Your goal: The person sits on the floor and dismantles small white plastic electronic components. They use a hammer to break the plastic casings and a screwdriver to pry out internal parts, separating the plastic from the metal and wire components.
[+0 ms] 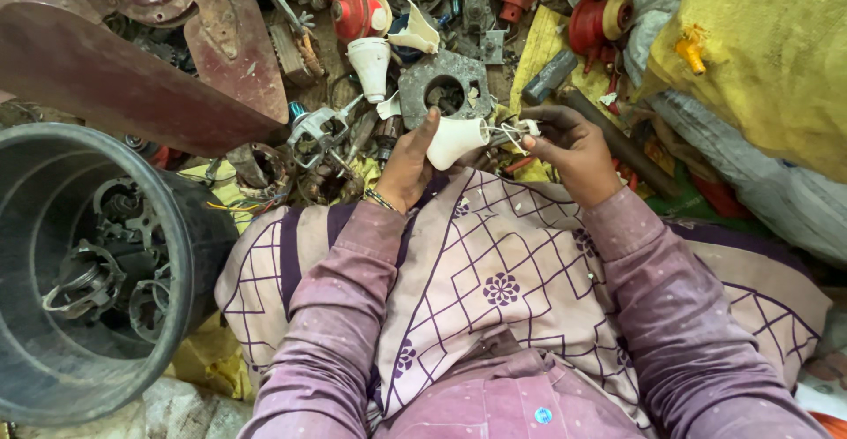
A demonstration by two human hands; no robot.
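Observation:
My left hand [408,167] grips a white cone-shaped plastic bulb shell [452,140] by its wide end, thumb up along its side. My right hand [572,150] pinches a small white piece with thin wires [520,129] that run from the shell's narrow end. Both hands hover above my lap, which is covered by a pale cloth with a purple diamond and flower pattern [503,271]. Just beyond the hands, a grey metal plate with a round hole [441,86] and another white cone shell [371,61] lie in the scrap.
A big black tub [190,254] holding metal motor parts stands at my left. Rusty red fan blades [115,77] lie at the far left. Red plastic parts [353,11], a yellow sack [776,51] at the right and mixed scrap cover the ground ahead.

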